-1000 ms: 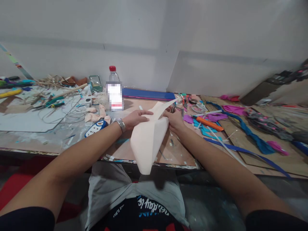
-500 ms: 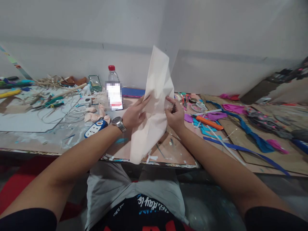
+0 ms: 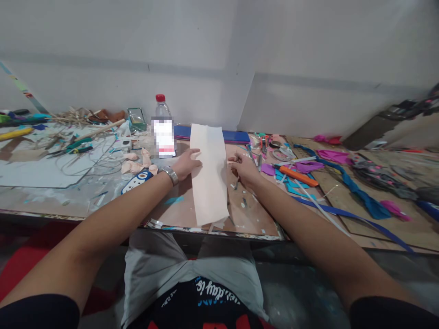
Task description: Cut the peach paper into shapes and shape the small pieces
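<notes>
A long cream sheet of paper (image 3: 210,183) lies nearly flat on the table, its near end lifted slightly at the front edge. My left hand (image 3: 186,165), with a metal watch on the wrist, rests at the sheet's left edge, fingers apart and fingertips on the paper. On the other side, my right hand (image 3: 246,170) is closed beside the right edge, its fingertips close to the paper. It grips a slim dark tool (image 3: 236,183) that pokes out below the fingers; its kind is too small to tell.
Behind the sheet lies a blue flat stack (image 3: 236,136). A phone (image 3: 164,139) leans on a red-capped bottle (image 3: 161,105). Leftward are crumpled peach pieces (image 3: 130,167) and green-handled pliers (image 3: 77,145). Rightward lie an orange cutter (image 3: 298,175), a blue strip (image 3: 356,216) and coloured scraps.
The sheet was held up, bent and creased between both hands; now it is spread down on the table. My hands have moved apart to its two sides.
</notes>
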The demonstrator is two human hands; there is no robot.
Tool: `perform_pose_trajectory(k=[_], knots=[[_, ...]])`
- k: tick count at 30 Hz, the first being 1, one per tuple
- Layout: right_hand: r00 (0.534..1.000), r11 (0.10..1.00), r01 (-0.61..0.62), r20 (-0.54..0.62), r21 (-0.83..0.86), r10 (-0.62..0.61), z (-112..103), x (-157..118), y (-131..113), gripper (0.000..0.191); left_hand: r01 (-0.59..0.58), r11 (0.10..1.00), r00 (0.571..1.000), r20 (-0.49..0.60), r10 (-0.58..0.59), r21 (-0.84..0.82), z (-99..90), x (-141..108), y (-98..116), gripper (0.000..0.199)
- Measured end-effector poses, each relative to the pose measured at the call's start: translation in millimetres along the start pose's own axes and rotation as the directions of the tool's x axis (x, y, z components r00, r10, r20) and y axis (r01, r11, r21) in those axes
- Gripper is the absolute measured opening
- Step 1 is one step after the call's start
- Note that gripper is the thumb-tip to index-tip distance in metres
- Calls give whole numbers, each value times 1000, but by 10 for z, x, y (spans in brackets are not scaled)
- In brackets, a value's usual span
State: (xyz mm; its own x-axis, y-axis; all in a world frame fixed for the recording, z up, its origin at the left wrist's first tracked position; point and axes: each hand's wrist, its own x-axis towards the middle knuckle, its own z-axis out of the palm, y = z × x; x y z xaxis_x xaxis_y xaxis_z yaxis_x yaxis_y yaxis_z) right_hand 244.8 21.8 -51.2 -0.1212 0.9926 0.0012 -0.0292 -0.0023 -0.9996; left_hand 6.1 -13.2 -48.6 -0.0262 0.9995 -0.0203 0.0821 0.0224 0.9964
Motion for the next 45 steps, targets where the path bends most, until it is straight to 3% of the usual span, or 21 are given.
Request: perform_pose_trajectory(k=[3,5,8,11,14,20,23,26,34,41,45], knots=[[1000,995,-31,0,-91,32,30,-25,5,20,36,997,999,-1,-36,-63,-7,3,20,66],[1000,992,-18,-1,-124,18,50,-52,-5,14,36,996,999,-30,-39,-86,-17,3,30,76],[999,988,33,14,-149,-31,68,-102,-29,24,40,994,998,-42,-44,-103,-28,0,40,91],[998,986,48,40,-157,-43,77,-130,-44,29,59,994,998,-13,-61,-95,-29,-7,46,81],[999,992,21,26,-124,-18,87,-116,-46,27,59,996,998,7,-58,-69,-20,-27,62,67],[998,999,-26,-55,-24,25,80,-47,-45,22,79,996,994,78,-75,-41,8,-86,113,83],[997,999,-52,-65,8,52,67,-36,-42,25,83,996,993,82,-80,-29,-2,-59,97,74],[996,996,-76,-47,48,78,68,-41,-47,31,65,998,997,39,-65,-14,-25,-9,56,63],[986,979,-160,59,130,153,128,-118,-150,20,55,998,995,85,-54,-10,-3,-22,18,80],[978,978,-186,117,93,175,157,-196,-210,23,68,997,995,78,-65,-31,-31,16,15,48],[972,977,-205,132,54,196,170,-213,-235,28,64,997,988,144,-58,-43,-9,-15,32,35]])
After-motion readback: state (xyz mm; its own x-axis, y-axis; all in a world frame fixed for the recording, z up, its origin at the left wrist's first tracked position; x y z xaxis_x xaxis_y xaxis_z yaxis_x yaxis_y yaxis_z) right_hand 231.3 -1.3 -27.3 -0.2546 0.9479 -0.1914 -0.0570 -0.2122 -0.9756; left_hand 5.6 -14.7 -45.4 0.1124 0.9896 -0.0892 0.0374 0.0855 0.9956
